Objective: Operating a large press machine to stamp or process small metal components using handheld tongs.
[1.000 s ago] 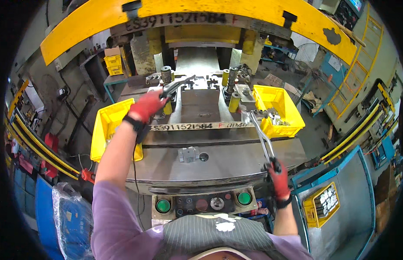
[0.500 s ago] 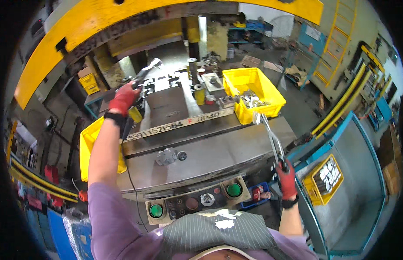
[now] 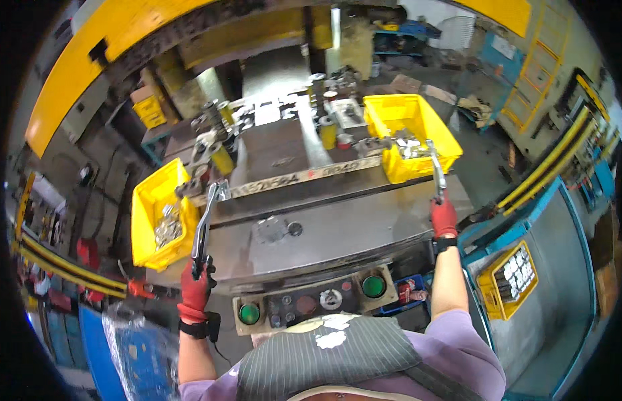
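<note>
My left hand, in a red glove, is closed round the dark handle of long metal tongs. Their tip stands beside the press bed's front edge, right of the left yellow bin; whether it pinches anything I cannot tell. Small metal parts lie in that bin. My right hand, gloved in red too, grips a second pair of tongs. Its tip reaches up in front of the right yellow bin, which holds flat metal pieces. Between the bins is the press die.
A control panel with two green buttons runs along the front of the steel table. A grey metal lump lies on that table. At the right, a blue-framed tray carries a yellow crate of parts. Upright guide posts flank the die.
My left hand has drawn back from the die toward me, bringing its tongs over the table's left front. My right hand has moved forward, and its tongs now reach up at the right bin.
</note>
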Motion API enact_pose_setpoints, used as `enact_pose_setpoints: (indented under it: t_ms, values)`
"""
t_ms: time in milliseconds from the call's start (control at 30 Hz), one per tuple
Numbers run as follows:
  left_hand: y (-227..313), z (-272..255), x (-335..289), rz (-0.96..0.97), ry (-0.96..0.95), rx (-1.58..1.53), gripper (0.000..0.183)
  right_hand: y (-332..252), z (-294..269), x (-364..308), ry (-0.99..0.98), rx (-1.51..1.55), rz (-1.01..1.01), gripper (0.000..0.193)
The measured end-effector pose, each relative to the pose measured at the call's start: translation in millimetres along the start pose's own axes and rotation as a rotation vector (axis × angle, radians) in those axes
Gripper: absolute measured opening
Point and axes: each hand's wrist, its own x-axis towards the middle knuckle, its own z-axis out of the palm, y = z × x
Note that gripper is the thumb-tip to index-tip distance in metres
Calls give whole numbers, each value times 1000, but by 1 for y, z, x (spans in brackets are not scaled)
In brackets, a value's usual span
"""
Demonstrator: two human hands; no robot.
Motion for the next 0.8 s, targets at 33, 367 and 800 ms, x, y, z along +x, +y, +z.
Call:
enact_pose_setpoints:
  t_ms: [33,367,800]
  values:
    - [-15,-13,-12,-64,47,-66,17,6,4,2,-75,75,53,40]
    - [-64,-108,6,164,629,660,31,13,8,-1,-152,349,155,31]
    - [-84,-52,19,128,410,70,18,-130,-49,-170,-400,337,-536,39]
